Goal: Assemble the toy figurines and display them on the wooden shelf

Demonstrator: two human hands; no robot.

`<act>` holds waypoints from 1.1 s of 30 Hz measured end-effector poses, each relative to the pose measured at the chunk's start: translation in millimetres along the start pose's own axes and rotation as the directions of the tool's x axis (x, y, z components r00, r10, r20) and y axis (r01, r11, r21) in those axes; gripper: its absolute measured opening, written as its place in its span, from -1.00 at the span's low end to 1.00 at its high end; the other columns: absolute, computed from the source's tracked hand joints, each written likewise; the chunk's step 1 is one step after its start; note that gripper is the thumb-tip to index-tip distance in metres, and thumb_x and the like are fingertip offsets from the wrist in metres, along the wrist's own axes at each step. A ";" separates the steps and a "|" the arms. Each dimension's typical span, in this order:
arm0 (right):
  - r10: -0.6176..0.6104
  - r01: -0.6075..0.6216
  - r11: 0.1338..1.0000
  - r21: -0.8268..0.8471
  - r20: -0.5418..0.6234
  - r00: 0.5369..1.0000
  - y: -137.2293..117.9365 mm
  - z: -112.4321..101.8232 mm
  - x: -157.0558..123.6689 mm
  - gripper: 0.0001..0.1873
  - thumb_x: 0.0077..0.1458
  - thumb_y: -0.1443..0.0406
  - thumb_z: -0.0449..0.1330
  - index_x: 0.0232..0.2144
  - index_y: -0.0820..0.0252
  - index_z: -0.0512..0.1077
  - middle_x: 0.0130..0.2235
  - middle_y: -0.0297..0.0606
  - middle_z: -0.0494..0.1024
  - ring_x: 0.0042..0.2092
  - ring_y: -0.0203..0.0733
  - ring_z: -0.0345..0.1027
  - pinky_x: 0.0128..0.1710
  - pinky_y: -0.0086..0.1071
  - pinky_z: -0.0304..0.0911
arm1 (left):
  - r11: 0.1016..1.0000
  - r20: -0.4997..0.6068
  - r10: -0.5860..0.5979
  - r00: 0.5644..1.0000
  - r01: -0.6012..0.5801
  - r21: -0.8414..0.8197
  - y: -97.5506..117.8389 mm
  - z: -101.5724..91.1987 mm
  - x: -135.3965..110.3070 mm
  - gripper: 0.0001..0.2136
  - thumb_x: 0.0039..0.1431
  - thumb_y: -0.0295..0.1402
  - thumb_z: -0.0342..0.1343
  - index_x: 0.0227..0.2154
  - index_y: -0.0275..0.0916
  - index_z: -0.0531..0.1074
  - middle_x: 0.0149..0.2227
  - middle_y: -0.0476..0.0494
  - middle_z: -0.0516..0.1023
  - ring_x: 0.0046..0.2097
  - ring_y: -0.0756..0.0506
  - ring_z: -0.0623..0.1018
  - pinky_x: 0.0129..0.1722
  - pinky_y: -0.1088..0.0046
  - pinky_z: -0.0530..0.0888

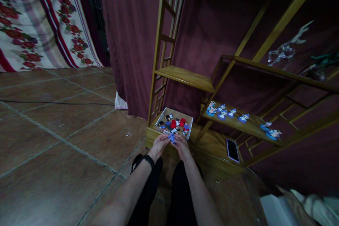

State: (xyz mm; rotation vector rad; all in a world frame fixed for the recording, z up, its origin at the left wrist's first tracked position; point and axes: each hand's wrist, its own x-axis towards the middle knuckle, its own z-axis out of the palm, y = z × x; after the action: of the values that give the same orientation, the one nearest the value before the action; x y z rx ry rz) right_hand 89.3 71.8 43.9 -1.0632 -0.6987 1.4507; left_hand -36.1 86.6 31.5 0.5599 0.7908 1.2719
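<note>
Between my two hands is a small purple figurine, held just in front of a white box. My left hand grips its left side and my right hand its right side, fingers closed around it. The open white box holds several small figurines in red, black, white and purple, jumbled together. On the shelf to the right stand several figurines with purple bases. Others with blue bases stand at that shelf's left end, and more blue-based ones at its right end.
A wooden display rack rises ahead, its uprights and shelf edges close to my hands. A phone or tablet lies on the lower board. Clear glass animal figures stand higher up at right. A black cable crosses the tiled floor.
</note>
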 end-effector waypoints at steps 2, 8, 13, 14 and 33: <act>-0.016 0.016 0.999 -0.032 -0.009 1.000 1.3 -0.7 1.1 -0.65 -0.36 0.34 0.29 -0.37 0.16 0.43 -0.26 -0.27 0.52 -0.20 -0.18 0.40 -0.21 -0.33 0.31 | 1.000 0.014 0.007 1.000 -0.007 -0.008 -0.1 1.1 -1.3 -0.75 -0.34 -0.60 0.30 -0.52 -0.33 0.41 -0.53 -0.04 0.53 -0.47 0.05 0.50 -0.38 0.58 0.40; -0.064 0.067 0.996 -0.056 0.052 0.997 2.9 0.0 1.6 -0.61 -0.36 0.31 0.30 -0.33 0.15 0.43 -0.20 -0.27 0.52 -0.16 -0.16 0.38 -0.19 -0.33 0.27 | 0.999 0.040 0.027 0.999 -0.026 -0.028 -1.0 0.9 -2.9 -0.74 -0.32 -0.59 0.29 -0.47 -0.32 0.43 -0.48 -0.06 0.55 -0.42 0.04 0.51 -0.34 0.57 0.41; -0.093 0.097 0.994 -0.049 0.092 0.991 3.3 0.1 -0.4 -0.60 -0.36 0.29 0.31 -0.32 0.14 0.43 -0.18 -0.29 0.51 -0.13 -0.18 0.36 -0.14 -0.35 0.25 | 0.999 0.021 0.020 1.000 -0.019 -0.030 -1.4 -1.6 -2.0 -0.75 -0.32 -0.61 0.28 -0.47 -0.33 0.44 -0.47 -0.08 0.56 -0.41 0.03 0.52 -0.33 0.57 0.41; -0.089 0.094 0.995 -0.046 0.095 0.991 3.4 0.0 -0.5 -0.60 -0.35 0.30 0.31 -0.31 0.13 0.43 -0.18 -0.30 0.51 -0.12 -0.18 0.36 -0.14 -0.36 0.25 | 1.000 0.015 0.019 1.000 -0.018 -0.026 -1.4 -1.8 -1.9 -0.76 -0.31 -0.61 0.28 -0.48 -0.33 0.44 -0.47 -0.07 0.56 -0.42 0.04 0.51 -0.33 0.57 0.41; -0.193 0.184 0.869 -0.460 0.027 0.981 13.7 -7.0 10.6 -0.83 -0.22 0.21 0.18 -0.51 0.19 0.41 -0.50 -0.38 0.48 -0.44 -0.29 0.32 -0.53 -0.50 0.19 | 0.976 -0.094 -0.194 0.976 0.202 0.079 4.8 3.2 -4.6 -0.83 -0.08 -0.35 0.23 -0.55 -0.36 0.40 -0.63 -0.03 0.44 -0.62 0.12 0.41 -0.57 0.67 0.38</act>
State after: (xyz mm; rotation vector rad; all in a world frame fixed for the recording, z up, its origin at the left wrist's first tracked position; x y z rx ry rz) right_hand 90.3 78.7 26.5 -1.3257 -1.1398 1.1261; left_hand -37.1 83.4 38.0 0.4863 0.9541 1.0863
